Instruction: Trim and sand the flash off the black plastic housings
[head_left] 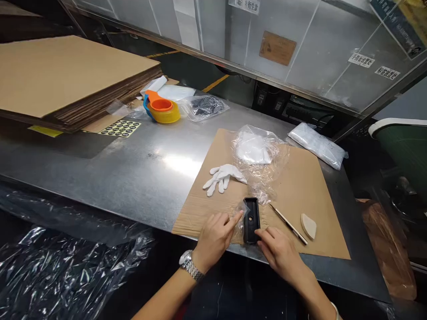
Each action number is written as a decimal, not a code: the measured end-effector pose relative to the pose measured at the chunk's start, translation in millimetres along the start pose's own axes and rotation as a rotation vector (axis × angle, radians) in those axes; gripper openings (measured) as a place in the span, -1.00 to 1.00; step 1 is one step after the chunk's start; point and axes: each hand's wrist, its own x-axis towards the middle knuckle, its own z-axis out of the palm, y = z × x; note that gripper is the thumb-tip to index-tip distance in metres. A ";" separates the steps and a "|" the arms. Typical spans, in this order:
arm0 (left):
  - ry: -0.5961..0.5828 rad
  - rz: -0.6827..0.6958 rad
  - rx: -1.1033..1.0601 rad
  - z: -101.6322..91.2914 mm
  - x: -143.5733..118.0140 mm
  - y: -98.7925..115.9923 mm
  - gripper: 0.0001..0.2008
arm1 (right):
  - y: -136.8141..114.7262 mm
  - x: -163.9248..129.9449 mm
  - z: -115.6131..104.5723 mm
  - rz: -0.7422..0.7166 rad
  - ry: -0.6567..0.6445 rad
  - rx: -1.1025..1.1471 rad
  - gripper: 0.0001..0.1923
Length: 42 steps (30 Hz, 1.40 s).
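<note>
On the near edge of a cardboard sheet [300, 178] that lies on a metal table [133, 169], a black part [251, 219] rests flat, long side running away from the person, with a small piece of clear film [240, 213] against its left side. Left hand [213, 238], a watch [190, 264] on its wrist, lies loosely curled on the cardboard with the forefinger stretched out so its tip touches the film at the part's left edge; it grips nothing. Right hand [278, 251] rests just right of the part, fingers half bent and their tips at the part's near right corner; whether they pinch it cannot be told. Near that hand, to the right, lie a thin stick [288, 218] and a pale wedge [308, 226], close together but apart. Beyond the part sit a crumpled clear bag [260, 151] and, left of it, a white glove [223, 177]. At the table's far right lies a white packet [318, 144]. Far left are a stack of cardboard [66, 75], a sheet of stickers [120, 128], a tape dispenser [162, 109] and a bag of dark pieces [203, 106]. Clear plastic [66, 266] hangs below the table's front.
</note>
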 end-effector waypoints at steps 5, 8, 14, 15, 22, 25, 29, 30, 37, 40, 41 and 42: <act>0.120 -0.160 -0.028 2.0 0.6 -2.6 -0.74 | 6.5 -0.2 3.7 0.190 0.121 0.062 -0.70; 0.181 -0.239 -0.053 2.6 -0.9 -4.0 -0.84 | 9.8 -0.9 8.2 0.287 0.158 0.117 -0.60; 0.231 -0.348 -0.071 6.6 -4.1 -5.5 -0.84 | 3.4 6.0 18.8 0.372 0.152 0.133 -0.59; 0.231 -0.358 -0.072 7.5 -3.8 -5.6 -0.84 | 1.9 7.6 20.7 0.374 0.143 0.122 -0.63; 0.201 -0.476 -0.058 6.5 1.4 -3.9 -0.81 | -7.3 -1.4 16.2 0.370 0.122 0.102 -0.68; 0.144 -0.495 -0.087 3.5 2.7 -1.4 -0.82 | -20.1 -15.8 9.2 0.278 0.007 0.228 -0.67; 0.036 -0.446 -0.201 -0.9 4.7 0.2 -0.84 | -32.6 -27.0 18.1 0.307 -0.232 0.551 -0.65; 0.013 -0.425 -0.239 -2.5 5.0 -0.5 -0.84 | -32.4 -27.9 23.6 0.375 -0.270 0.621 -0.63; -0.069 -0.314 -0.397 -18.9 -2.0 -7.9 -0.83 | -18.9 -32.1 52.7 0.531 -0.168 0.609 -0.54; -0.068 -0.302 -0.342 -19.0 -10.1 0.4 -0.82 | -21.6 -36.0 55.9 0.473 -0.006 0.434 -0.55; -0.058 -0.302 -0.306 -17.3 -12.9 4.7 -0.80 | -23.5 -36.9 57.0 0.441 0.051 0.366 -0.56; -0.045 -0.300 -0.265 -15.0 -15.3 9.4 -0.78 | -25.5 -37.4 58.2 0.405 0.102 0.300 -0.57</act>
